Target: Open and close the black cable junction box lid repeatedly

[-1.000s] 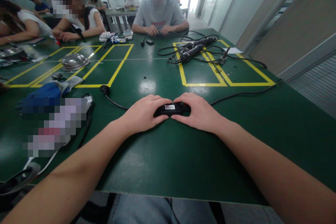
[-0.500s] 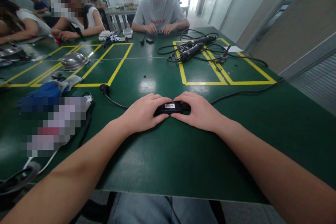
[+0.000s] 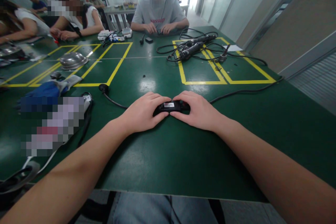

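Observation:
A black power adapter [image 3: 169, 105] with a white label lies on the green table between my hands. My left hand [image 3: 145, 112] is closed around its left end, thumb on the near side and fingers on the far side. My right hand [image 3: 196, 110] grips the right end in the same way, and the two hands' fingertips almost meet. From beneath my left hand a black cord leads to a plug [image 3: 103, 88] on the tabletop. Another black cable [image 3: 236, 92] runs from behind my right hand toward the table's right edge.
At left lie a blue glove [image 3: 43, 92], a blurred-out power strip or package [image 3: 55, 126] with cords, and a metal bowl [image 3: 73, 61]. Black cylindrical tools [image 3: 191, 50] with coiled cables lie at the back right, over yellow tape. Several people sit around the tables; one faces me.

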`<state>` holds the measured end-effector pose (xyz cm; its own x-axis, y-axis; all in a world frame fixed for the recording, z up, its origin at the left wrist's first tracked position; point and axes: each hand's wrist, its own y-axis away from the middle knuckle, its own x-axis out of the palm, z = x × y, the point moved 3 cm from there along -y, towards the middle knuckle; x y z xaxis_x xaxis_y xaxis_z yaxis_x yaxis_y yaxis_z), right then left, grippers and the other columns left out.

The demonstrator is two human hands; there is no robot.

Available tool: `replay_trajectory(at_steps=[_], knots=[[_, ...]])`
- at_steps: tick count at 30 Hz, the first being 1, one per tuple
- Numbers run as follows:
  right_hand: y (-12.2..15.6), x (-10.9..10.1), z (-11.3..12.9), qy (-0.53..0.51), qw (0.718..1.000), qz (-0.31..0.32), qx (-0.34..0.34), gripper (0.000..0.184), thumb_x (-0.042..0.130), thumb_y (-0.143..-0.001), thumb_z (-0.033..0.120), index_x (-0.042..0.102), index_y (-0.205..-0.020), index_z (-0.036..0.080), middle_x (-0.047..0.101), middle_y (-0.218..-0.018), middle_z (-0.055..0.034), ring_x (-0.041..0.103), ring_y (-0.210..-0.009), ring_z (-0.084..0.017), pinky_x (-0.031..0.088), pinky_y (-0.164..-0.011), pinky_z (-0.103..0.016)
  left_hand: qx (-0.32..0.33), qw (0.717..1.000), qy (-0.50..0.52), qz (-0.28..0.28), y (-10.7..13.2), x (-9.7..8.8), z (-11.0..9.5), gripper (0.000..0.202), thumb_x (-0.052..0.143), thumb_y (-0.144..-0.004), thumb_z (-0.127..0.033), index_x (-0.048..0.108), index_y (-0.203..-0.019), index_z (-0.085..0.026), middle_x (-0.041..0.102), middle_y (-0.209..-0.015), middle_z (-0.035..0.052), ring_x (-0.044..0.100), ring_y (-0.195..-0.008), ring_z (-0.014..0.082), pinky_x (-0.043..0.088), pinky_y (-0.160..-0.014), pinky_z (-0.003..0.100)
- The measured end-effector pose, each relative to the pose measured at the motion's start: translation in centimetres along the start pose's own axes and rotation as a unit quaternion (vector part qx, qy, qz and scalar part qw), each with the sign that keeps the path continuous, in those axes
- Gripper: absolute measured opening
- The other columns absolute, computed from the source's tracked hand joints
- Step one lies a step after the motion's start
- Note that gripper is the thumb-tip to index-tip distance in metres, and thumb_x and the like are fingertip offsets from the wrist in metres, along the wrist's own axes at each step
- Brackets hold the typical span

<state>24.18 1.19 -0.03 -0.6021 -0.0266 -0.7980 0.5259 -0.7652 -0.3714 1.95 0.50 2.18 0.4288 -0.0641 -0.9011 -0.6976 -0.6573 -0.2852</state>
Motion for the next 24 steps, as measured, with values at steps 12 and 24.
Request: replay_trajectory(at_steps=[12,24], knots=[[-0.1,0.0,0.04,0.002,1.0,0.003,0.0,0.028,0.085,-0.095,0.039,0.077,-0.115,0.021,0.079,-0.109,-0.0096,0.074,-0.101,-0.029,0.06,-0.092,-0.045,0.004,1.0,-0.006,-0.008,0.0,0.05,0.05,0.04,0.072,-0.103,-0.029,0.072,-0.141,-0.018,0.081,-0.126,0.0136,0.075,-0.117,0.0321,0.062,-0.107,0.05],[-0.06,-0.01,-0.01,-0.014,1.0,0.003,0.012,0.03,0.087,-0.092,0.038,0.076,-0.115,0.022,0.079,-0.111,-0.0092,0.074,-0.1,-0.029,0.059,-0.092,-0.045,0.008,1.0,-0.004,-0.017,0.04,0.01,0.19,0.042,0.076,-0.101,-0.028,0.073,-0.141,-0.016,0.08,-0.127,0.0138,0.073,-0.118,0.0322,0.061,-0.108,0.05]])
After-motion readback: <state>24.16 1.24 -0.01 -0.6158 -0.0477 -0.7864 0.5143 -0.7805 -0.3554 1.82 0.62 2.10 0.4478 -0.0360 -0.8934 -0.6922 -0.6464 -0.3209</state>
